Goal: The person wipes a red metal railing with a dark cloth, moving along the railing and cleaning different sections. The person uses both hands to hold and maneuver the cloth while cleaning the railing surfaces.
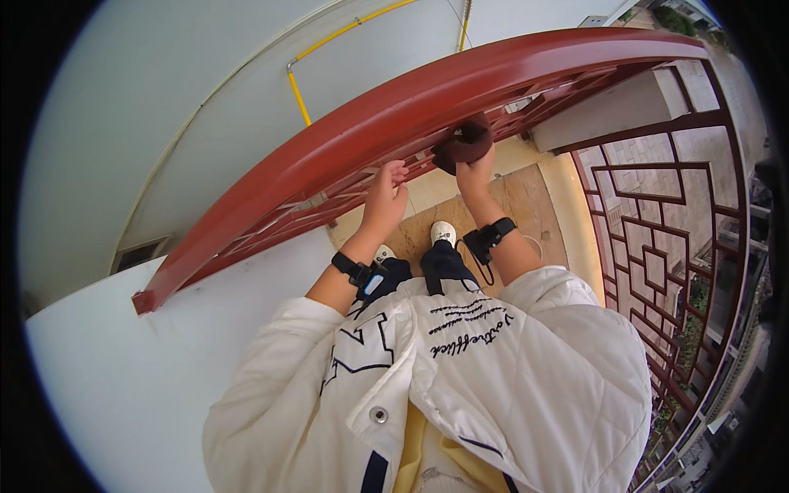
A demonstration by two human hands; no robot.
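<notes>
My right hand (475,174) grips a dark brown, soft-looking piece, apparently a folded cloth (464,146), against the lattice of the dark red railing (386,103). Part of the cloth is in shadow, and most of my right fingers are hidden behind it. Left of it, my left hand (386,195) reaches up near the lattice bars with nothing in it. Its fingers are apart and loosely bent; whether they touch a bar I cannot tell. Each wrist wears a black strap with a small device.
A pale wall with a yellow pipe (329,37) stands beyond the railing. To the right, a dark red lattice panel (657,246) looks down over paving far below. My white shoes (442,232) stand on brownish floor tiles (526,214). A white wall (181,370) rises on the left.
</notes>
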